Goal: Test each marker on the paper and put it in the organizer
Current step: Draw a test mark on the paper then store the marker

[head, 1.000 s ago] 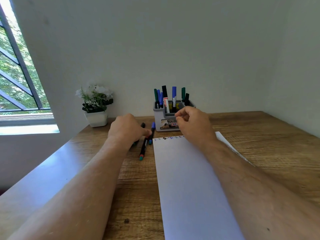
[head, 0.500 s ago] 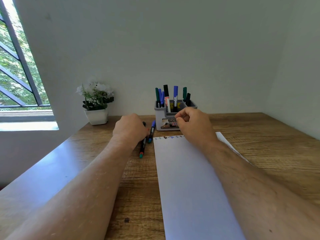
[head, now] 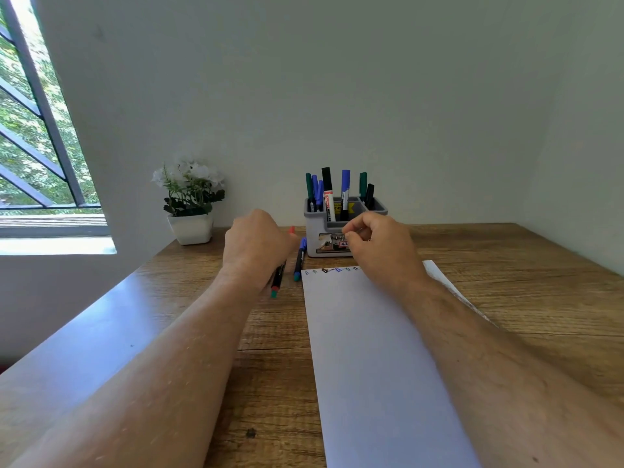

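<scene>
A grey organizer (head: 313, 231) stands at the back of the wooden desk with several markers (head: 327, 190) upright in it. A white paper (head: 371, 359) lies in front of it, with small test marks (head: 332, 270) along its far edge. My left hand (head: 256, 246) is curled left of the paper, and a red marker tip (head: 291, 230) pokes out past its fingers. A black marker with a green end (head: 276, 284) lies under that hand. A blue marker (head: 299, 258) lies beside it. My right hand (head: 381, 246) hovers in front of the organizer, fingers curled, with nothing seen in it.
A white pot with a flowering plant (head: 190, 228) sits at the back left of the desk (head: 506, 282). A window (head: 33, 130) fills the left side and plain walls close off the back and right. Both forearms stretch across the desk.
My left hand has closed over the markers left of the paper and lifted slightly, and a red tip now shows beyond its fingers. My right hand has stayed by the organizer.
</scene>
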